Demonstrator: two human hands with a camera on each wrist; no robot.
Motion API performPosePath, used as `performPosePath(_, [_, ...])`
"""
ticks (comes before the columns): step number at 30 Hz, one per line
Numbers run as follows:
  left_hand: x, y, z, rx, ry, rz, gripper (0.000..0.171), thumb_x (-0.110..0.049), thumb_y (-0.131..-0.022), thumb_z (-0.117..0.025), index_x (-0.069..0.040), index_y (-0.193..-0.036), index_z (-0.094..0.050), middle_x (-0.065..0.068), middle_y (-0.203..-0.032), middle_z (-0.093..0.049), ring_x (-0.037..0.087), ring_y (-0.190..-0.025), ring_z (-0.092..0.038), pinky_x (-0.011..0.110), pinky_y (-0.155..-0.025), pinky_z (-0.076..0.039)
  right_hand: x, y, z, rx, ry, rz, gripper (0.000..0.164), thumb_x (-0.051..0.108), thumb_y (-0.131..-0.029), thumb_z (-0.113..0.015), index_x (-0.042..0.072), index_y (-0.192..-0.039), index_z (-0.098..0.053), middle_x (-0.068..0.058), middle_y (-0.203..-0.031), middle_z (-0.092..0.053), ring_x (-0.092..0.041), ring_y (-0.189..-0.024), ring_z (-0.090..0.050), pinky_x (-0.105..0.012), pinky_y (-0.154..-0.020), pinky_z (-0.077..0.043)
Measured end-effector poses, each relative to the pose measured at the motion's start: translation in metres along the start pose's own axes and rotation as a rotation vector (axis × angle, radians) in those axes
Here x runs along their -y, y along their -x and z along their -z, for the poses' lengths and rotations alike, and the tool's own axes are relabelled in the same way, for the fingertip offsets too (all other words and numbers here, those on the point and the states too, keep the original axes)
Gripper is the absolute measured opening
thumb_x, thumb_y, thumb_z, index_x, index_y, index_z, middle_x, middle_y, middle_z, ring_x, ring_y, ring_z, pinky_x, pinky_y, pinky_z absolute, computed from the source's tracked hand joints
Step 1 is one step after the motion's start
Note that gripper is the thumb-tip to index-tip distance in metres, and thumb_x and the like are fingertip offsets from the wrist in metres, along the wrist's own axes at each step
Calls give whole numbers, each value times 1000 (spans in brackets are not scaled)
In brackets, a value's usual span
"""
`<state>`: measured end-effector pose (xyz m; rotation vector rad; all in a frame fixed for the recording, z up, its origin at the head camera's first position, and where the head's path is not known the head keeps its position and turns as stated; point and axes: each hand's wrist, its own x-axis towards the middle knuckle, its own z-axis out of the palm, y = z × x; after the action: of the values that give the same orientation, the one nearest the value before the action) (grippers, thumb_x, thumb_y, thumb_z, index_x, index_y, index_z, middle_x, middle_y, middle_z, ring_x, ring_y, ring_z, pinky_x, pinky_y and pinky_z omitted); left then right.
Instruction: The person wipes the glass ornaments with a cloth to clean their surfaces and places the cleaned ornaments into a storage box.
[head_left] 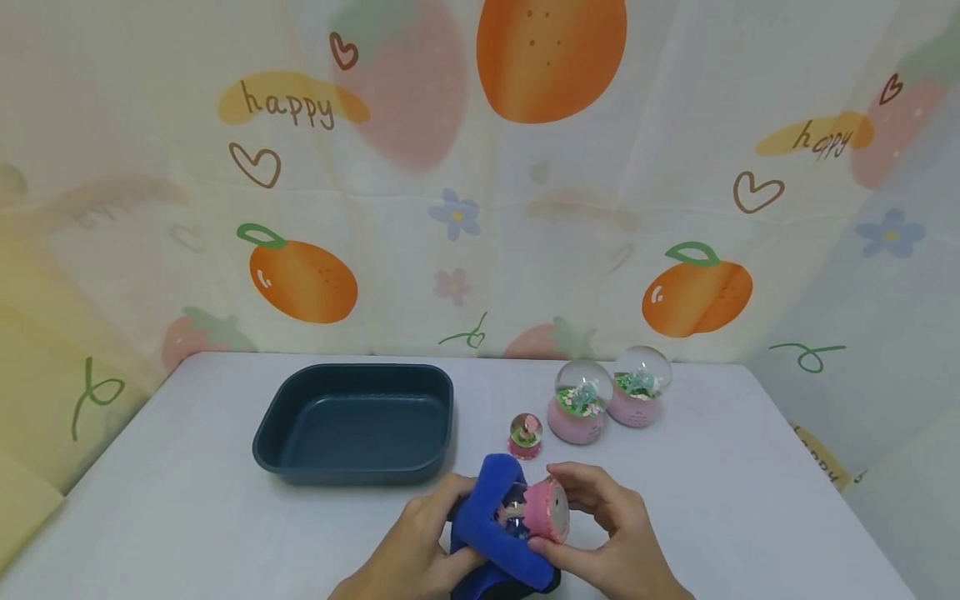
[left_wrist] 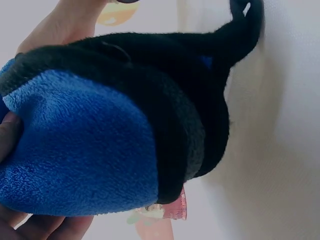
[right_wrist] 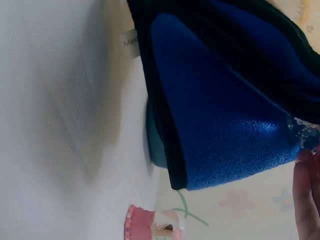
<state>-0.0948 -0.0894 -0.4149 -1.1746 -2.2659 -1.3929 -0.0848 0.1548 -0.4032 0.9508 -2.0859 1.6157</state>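
A blue cloth with black edging is wrapped partly round a small snow globe, which lies tilted with its scalloped pink base facing right. My left hand grips the cloth and the globe's glass inside it. With thumb and fingers my right hand holds the pink base at its edges. In the left wrist view the bunched cloth covers most of the globe. From the right wrist, the fingertips show beside a sliver of the glass, next to the hanging cloth.
A dark teal rectangular dish stands at the back left. Another small pink-based snow globe stands just beyond my hands. Two larger globes on pink bases, one nearer and one farther, stand at the back right. A printed cloth backdrop hangs behind.
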Motion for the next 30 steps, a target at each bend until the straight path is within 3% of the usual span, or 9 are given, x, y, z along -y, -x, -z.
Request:
performPosePath(5, [2, 0, -1, -6, 29, -10, 38, -4, -87, -71, -9, -120, -52, 7, -105, -73, 7, -90, -71, 19, -78, -57, -2, -1, 2, 10, -68, 32, 65, -17, -67, -81, -5, -126, -55, -11, -115, -68, -8, -101, -69, -20, -86, -56])
performPosePath(11, [1, 1, -3, 25, 42, 2, 32, -8, -90, -69, -11, -117, -53, 5, -100, -74, 3, -86, -71, 16, -77, -55, -2, -2, -1, 34, -139, 58, 59, -17, -68, -80, -2, -121, -60, -10, -111, -66, -11, -102, -64, -24, -91, -55])
performPosePath(17, [1, 0, -1, 1, 43, -22, 42, -5, -88, -72, -7, -124, -52, 9, -107, -72, 7, -90, -71, 18, -77, -56, -6, -1, -3, 42, -139, 134, 65, -20, -66, -78, -6, -125, -54, -14, -126, -64, -15, -117, -62, -22, -94, -53])
performPosePath(23, [3, -3, 5, -41, 96, -19, 51, -1, -86, -74, -6, -132, -52, 12, -113, -70, 12, -96, -71, 24, -80, -58, -5, -3, 1, -21, -99, 138, 67, -22, -64, -76, -6, -126, -55, -12, -124, -63, -12, -114, -62, -20, -95, -51])
performPosePath(30, [7, -4, 9, -91, 138, -71, 56, 0, -83, -76, -4, -133, -51, 15, -111, -70, 15, -96, -71, 27, -82, -59, -1, -5, 4, -29, 102, 60, 66, -14, -66, -81, 1, -125, -56, -7, -119, -66, -5, -103, -67, -18, -85, -55])
